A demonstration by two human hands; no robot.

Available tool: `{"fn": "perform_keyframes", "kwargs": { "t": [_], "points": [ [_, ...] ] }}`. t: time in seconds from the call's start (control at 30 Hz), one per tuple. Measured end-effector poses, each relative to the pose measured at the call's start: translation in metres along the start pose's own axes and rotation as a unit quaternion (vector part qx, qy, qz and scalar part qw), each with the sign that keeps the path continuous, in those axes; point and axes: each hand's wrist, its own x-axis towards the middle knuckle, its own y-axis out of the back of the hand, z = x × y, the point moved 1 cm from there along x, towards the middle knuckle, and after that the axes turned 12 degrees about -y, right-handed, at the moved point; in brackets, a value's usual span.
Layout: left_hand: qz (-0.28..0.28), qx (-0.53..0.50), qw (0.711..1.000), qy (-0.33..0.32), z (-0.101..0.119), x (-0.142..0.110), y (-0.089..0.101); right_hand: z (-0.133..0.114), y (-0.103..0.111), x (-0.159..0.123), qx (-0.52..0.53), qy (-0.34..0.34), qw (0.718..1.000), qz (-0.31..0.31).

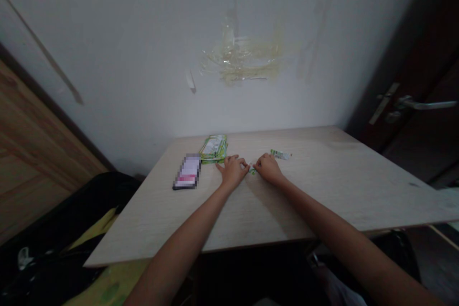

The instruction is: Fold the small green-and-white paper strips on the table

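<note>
Between my hands, low over the table, is a small green-and-white printed piece [252,170], mostly covered by fingers; its exact kind I cannot make out. My left hand [234,170] pinches its left side with thumb and forefinger, the other fingers spread. My right hand [268,168] has its fingertips closed on the right side. Just beyond my right hand lies a flat green-and-white strip [281,155]. Left of my left hand sits a pile of flat green-and-white packets [214,148].
A phone [187,172] with a blurred screen lies left of the pile on the pale wooden table [308,205]. The wall [161,57] stands at the table's back edge. A dark door with a metal handle [426,103] is at right. Black bags [107,196] lie beyond the left edge.
</note>
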Motion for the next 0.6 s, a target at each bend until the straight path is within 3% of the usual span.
{"fn": "perform_keyframes", "kwargs": {
  "t": [0.6],
  "points": [
    [0.002,-0.003,1.000,-0.031,-0.004,-0.001,-0.002,0.012,-0.008,0.000,0.080,0.038,0.996,0.021]
  ]
}}
